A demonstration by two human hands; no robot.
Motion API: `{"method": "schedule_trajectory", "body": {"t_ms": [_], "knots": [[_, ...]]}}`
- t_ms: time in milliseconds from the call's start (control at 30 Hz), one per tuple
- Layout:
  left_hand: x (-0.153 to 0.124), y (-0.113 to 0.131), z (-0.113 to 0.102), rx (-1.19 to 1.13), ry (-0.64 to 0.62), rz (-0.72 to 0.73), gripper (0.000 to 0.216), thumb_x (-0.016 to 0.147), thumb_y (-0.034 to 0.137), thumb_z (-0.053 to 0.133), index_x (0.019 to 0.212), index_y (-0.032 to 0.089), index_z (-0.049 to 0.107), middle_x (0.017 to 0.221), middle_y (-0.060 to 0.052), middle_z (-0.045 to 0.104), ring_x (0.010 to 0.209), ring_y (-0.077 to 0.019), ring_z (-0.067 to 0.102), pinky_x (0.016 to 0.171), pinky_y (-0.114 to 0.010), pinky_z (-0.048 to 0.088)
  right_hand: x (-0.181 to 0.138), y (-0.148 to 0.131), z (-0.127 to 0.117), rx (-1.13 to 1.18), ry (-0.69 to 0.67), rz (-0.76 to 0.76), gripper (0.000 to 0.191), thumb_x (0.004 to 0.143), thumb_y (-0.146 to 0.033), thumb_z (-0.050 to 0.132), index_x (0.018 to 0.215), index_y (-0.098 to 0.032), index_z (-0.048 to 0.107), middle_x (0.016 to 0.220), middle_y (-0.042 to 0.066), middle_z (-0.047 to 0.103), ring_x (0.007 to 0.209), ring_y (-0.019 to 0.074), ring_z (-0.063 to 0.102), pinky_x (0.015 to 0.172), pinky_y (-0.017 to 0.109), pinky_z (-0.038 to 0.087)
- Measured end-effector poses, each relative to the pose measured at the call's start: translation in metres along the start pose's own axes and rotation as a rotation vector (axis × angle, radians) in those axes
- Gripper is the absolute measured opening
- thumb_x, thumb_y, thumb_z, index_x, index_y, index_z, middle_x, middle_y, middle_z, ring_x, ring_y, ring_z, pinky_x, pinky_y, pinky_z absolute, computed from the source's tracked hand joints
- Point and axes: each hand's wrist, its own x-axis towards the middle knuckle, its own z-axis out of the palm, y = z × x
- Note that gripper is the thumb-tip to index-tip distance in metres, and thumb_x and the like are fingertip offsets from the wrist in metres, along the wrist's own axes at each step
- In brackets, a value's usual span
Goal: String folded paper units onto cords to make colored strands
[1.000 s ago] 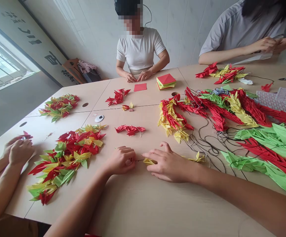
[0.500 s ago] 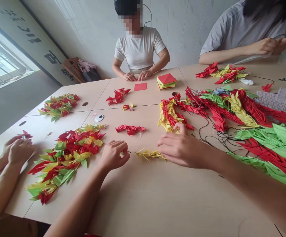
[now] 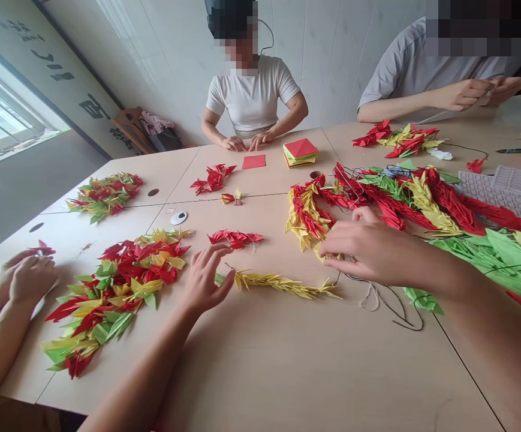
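Observation:
A strand of folded yellow paper cranes [image 3: 282, 283] lies on the table between my hands. My left hand [image 3: 207, 279] hovers at its left end with fingers apart; a bit of green paper shows between thumb and fingers, and I cannot tell whether they touch it. My right hand [image 3: 361, 249] is over the lower end of a red and yellow crane garland [image 3: 307, 210], its thumb raised and fingers spread. Yellow paper shows at those fingertips, but contact is unclear. Behind the yellow strand lies a short red crane strand [image 3: 235, 238].
Left of my hands is a pile of mixed paper cranes [image 3: 120, 288]; a co-worker's hands [image 3: 33, 273] are beside it. Green garlands [image 3: 494, 258] and black cords [image 3: 406, 318] spread on the right. Across sits a person near a square paper stack [image 3: 300, 153]. Another person sits at upper right.
My right hand has moved right, off the yellow strand, uncovering its right end. The fingers of my left hand have spread from a curled pose. The view has shifted slightly.

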Motion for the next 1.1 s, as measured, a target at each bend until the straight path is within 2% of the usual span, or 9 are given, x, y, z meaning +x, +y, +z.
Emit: {"method": "schedule_trajectory", "body": {"t_ms": [67, 133, 233, 333, 467, 733, 867, 1033, 1100], "knots": [[-0.001, 0.0, 0.003, 0.016, -0.111, 0.057, 0.029, 0.087, 0.028, 0.048, 0.115, 0.021, 0.053, 0.116, -0.01, 0.064, 0.105, -0.0247, 0.059, 0.096, -0.044, 0.032, 0.0, 0.004, 0.005, 0.061, -0.232, 0.041, 0.009, 0.082, -0.025, 0.056, 0.086, -0.023, 0.064, 0.083, 0.001, 0.066, 0.076, 0.0187, 0.059, 0.081, 0.039, 0.035], [-0.001, 0.0, 0.005, 0.022, -0.184, 0.069, 0.026, 0.088, 0.029, 0.049, 0.112, 0.022, 0.056, 0.112, -0.008, 0.067, 0.104, -0.0252, 0.06, 0.097, -0.047, 0.029, 0.001, 0.007, 0.012, 0.092, -0.413, 0.1, 0.018, 0.072, -0.018, 0.063, 0.09, -0.02, 0.063, 0.088, 0.002, 0.065, 0.077, 0.0197, 0.06, 0.071, 0.033, 0.038], [-0.001, -0.002, 0.006, 0.003, -0.262, 0.077, 0.023, 0.089, 0.033, 0.05, 0.108, 0.023, 0.059, 0.106, -0.007, 0.069, 0.106, -0.0266, 0.06, 0.096, -0.049, 0.028, 0.006, 0.005, 0.021, 0.078, -0.508, 0.154, 0.022, 0.064, -0.01, 0.064, 0.085, -0.018, 0.061, 0.085, 0.003, 0.064, 0.076, 0.0197, 0.061, 0.057, 0.027, 0.035], [-0.001, -0.003, 0.005, -0.018, -0.322, 0.12, 0.024, 0.089, 0.036, 0.053, 0.107, 0.023, 0.061, 0.103, -0.007, 0.069, 0.102, -0.0256, 0.06, 0.094, -0.046, 0.031, 0.01, -0.001, 0.026, 0.092, -0.566, 0.136, 0.019, 0.064, -0.007, 0.06, 0.079, -0.019, 0.061, 0.076, 0.001, 0.063, 0.069, 0.0172, 0.059, 0.053, 0.025, 0.032], [-0.001, -0.003, 0.006, -0.031, -0.338, 0.137, 0.024, 0.09, 0.038, 0.053, 0.105, 0.022, 0.063, 0.095, -0.007, 0.07, 0.092, -0.0218, 0.061, 0.09, -0.041, 0.034, 0.009, -0.003, 0.02, 0.062, -0.579, 0.178, 0.002, 0.072, -0.018, 0.058, 0.072, -0.019, 0.06, 0.068, 0.001, 0.06, 0.058, 0.015, 0.053, 0.048, 0.026, 0.027], [-0.001, -0.002, 0.006, -0.023, -0.334, 0.113, 0.018, 0.091, 0.036, 0.053, 0.091, 0.021, 0.063, 0.085, -0.003, 0.069, 0.081, -0.0181, 0.061, 0.087, -0.039, 0.031, -0.005, 0.008, -0.008, 0.047, -0.522, 0.246, 0.027, 0.088, -0.03, 0.041, 0.065, -0.021, 0.051, 0.066, 0.001, 0.058, 0.057, 0.015, 0.051, 0.05, 0.027, 0.026], [0.0, -0.003, 0.005, -0.011, -0.35, 0.096, 0.018, 0.089, 0.036, 0.054, 0.092, 0.021, 0.062, 0.085, -0.003, 0.069, 0.083, -0.0194, 0.061, 0.087, -0.039, 0.031, -0.004, 0.006, -0.013, 0.008, -0.549, 0.291, 0.027, 0.088, -0.027, 0.039, 0.064, -0.02, 0.049, 0.066, 0.002, 0.058, 0.056, 0.0151, 0.05, 0.05, 0.027, 0.025], [0.0, -0.004, 0.004, -0.002, -0.342, 0.107, 0.024, 0.089, 0.04, 0.056, 0.104, 0.022, 0.061, 0.09, -0.004, 0.07, 0.085, -0.0208, 0.062, 0.089, -0.042, 0.033, -0.004, 0.007, -0.008, 0.052, -0.553, 0.293, 0.019, 0.085, -0.027, 0.047, 0.07, -0.022, 0.057, 0.069, 0.001, 0.062, 0.063, 0.0166, 0.056, 0.05, 0.026, 0.029], [0.0, -0.004, 0.005, 0.004, -0.331, 0.116, 0.027, 0.088, 0.041, 0.057, 0.108, 0.023, 0.061, 0.094, -0.006, 0.07, 0.086, -0.0215, 0.063, 0.09, -0.042, 0.034, -0.006, 0.011, -0.001, 0.051, -0.5, 0.268, 0.013, 0.082, -0.028, 0.053, 0.073, -0.023, 0.061, 0.068, -0.001, 0.063, 0.063, 0.0167, 0.058, 0.049, 0.026, 0.03]]}}
